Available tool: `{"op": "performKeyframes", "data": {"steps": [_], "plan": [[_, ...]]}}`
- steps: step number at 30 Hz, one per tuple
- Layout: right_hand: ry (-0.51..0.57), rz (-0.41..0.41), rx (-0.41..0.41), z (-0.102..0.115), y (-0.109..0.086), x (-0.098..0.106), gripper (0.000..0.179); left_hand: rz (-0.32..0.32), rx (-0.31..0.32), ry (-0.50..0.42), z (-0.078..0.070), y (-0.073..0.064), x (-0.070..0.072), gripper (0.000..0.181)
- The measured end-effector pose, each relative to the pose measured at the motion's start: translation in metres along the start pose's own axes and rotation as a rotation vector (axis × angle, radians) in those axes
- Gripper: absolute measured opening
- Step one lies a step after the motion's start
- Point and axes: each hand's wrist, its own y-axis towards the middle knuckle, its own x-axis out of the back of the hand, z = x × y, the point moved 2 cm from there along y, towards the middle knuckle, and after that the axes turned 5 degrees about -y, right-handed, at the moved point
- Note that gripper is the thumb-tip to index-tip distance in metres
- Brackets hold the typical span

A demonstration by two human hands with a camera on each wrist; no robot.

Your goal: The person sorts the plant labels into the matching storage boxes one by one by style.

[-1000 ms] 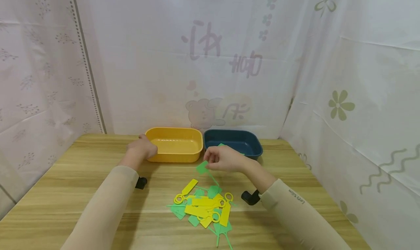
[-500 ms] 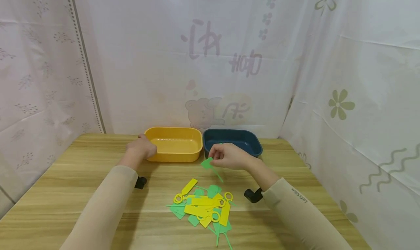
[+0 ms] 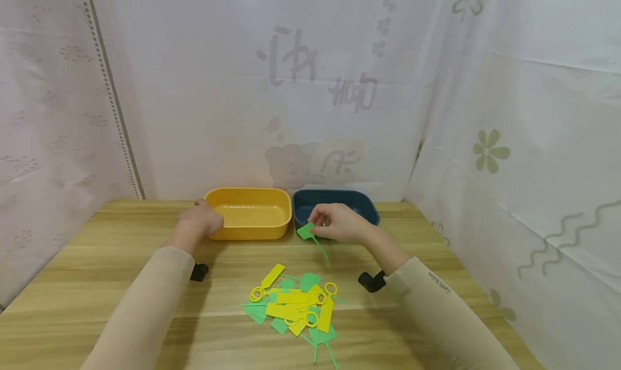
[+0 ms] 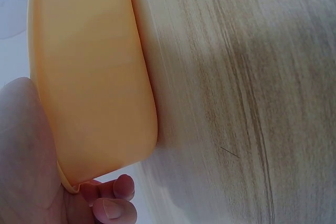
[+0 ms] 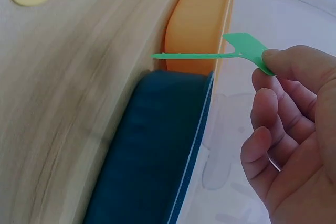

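The right hand (image 3: 339, 223) pinches a green tag (image 3: 304, 231) by its flat plate, leaving the stem (image 5: 194, 56) free, near the navy tub (image 3: 335, 196). The left hand (image 3: 200, 219) grips the yellow tub's (image 3: 249, 233) end, presumably steadying it. The left wrist view reveals curled fingertips (image 4: 111, 210); the right wrist view, faint notches along the stem, indistinct from the head.

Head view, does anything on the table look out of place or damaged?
Nothing looks plainly damaged. The only untidy spot is where yellow tags and green tags overlap at various angles on the table. The yellow bin and blue bin sit upright, side by side.
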Motion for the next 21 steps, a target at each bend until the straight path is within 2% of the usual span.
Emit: {"op": "performKeyframes", "data": {"steps": [9,21], "plan": [[0.015,-0.095,-0.062,-0.01,-0.003,0.017,0.015,0.005,-0.003,-0.002,0.002,0.001,-0.001,0.09],[0.017,-0.258,-0.069,-0.025,0.0,0.043,0.014,-0.001,0.004,0.009,0.001,-0.001,0.0,0.089]]}}
